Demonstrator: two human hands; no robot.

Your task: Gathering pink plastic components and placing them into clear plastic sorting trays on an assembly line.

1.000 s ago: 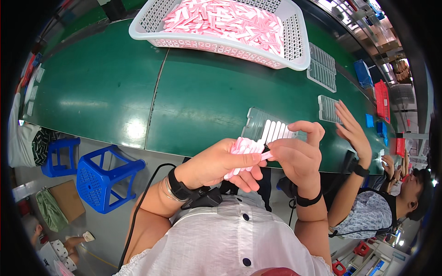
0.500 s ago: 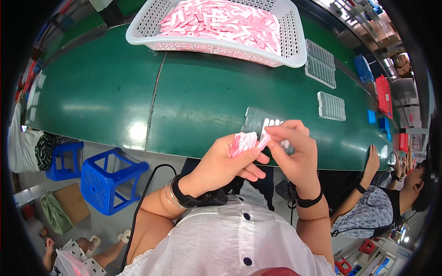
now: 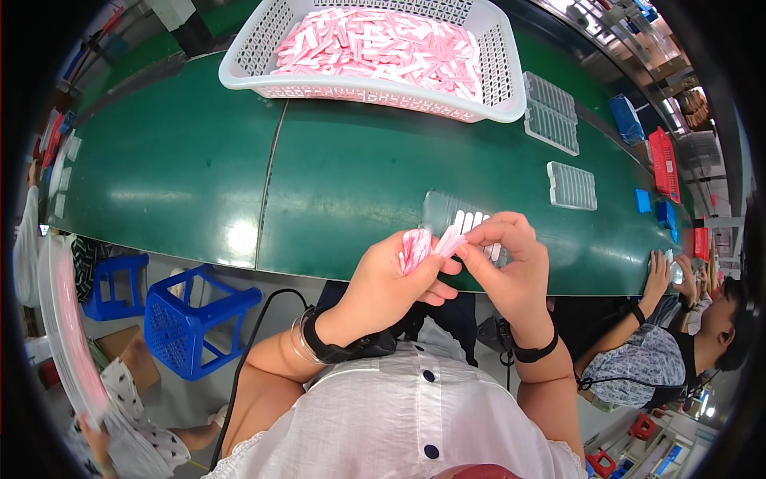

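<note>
My left hand (image 3: 388,275) is closed round a bunch of small pink and white sticks (image 3: 416,249), whose rounded ends point up. Between the thumb and fingers of my right hand (image 3: 511,259), a few more pink sticks (image 3: 450,241) are pinched just beside that bunch. Behind my hands lies a clear plastic tray (image 3: 438,209) with white sticks (image 3: 469,221) lined up in its slots. My right hand hides part of this tray. What the little sticks are, I cannot tell.
A white perforated basket (image 3: 375,88) heaped with pink and white sticks (image 3: 375,48) stands on the green table (image 3: 183,176). Clear slotted trays (image 3: 572,186) lie to the right. Blue stools (image 3: 179,327) stand at left. A co-worker (image 3: 638,363) sits on the right.
The pinched pink sticks have fanned out slightly from the bunch, and my hands have barely shifted. At lower left, a person with a long clear-wrapped pink load has come into view.
</note>
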